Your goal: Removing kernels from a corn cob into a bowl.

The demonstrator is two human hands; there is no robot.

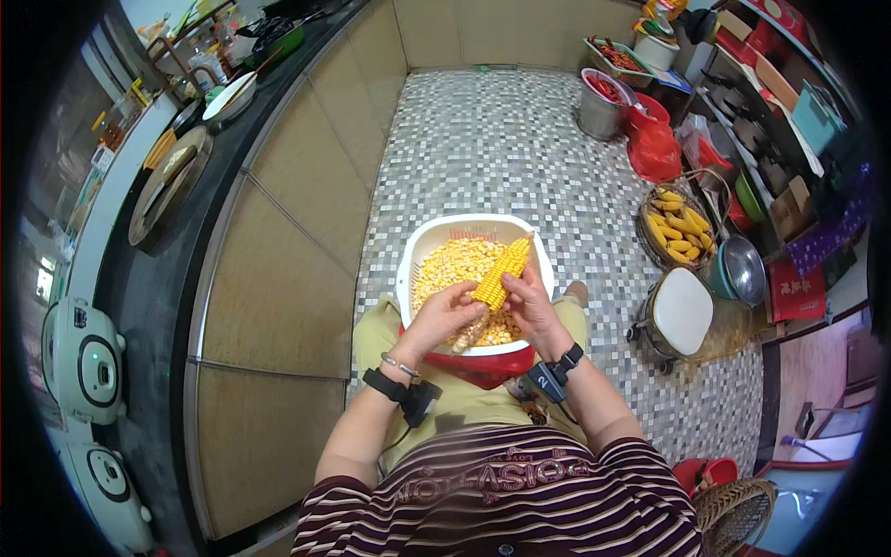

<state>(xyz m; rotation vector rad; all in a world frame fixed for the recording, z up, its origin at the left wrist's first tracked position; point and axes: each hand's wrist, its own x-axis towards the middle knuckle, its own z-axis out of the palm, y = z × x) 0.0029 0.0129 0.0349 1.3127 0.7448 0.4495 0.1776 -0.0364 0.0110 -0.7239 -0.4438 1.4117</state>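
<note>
A yellow ear of dried corn [502, 273] is held slanted over a white plastic basin [406, 268], its narrow end pointing up to the right. My right hand [534, 306] grips the ear from its right side, thumb on the kernels. At the lower left end, my left hand [447, 315] has its thumb and fingers on the ear. Loose corn kernels [445, 268] cover much of the basin's floor. A pale, stripped corncob [468, 337] lies under my hands near the basin's front rim. Beneath the basin shows a red container [480, 369], between my knees.
To the right, a wicker basket [651, 240] holds several corn ears, with a white-topped stool [682, 311] and a metal bowl [743, 270] nearby. Cabinets [278, 278] line the left, under a dark counter [170, 292] bearing a cleaver [167, 182] on a round chopping board [150, 226].
</note>
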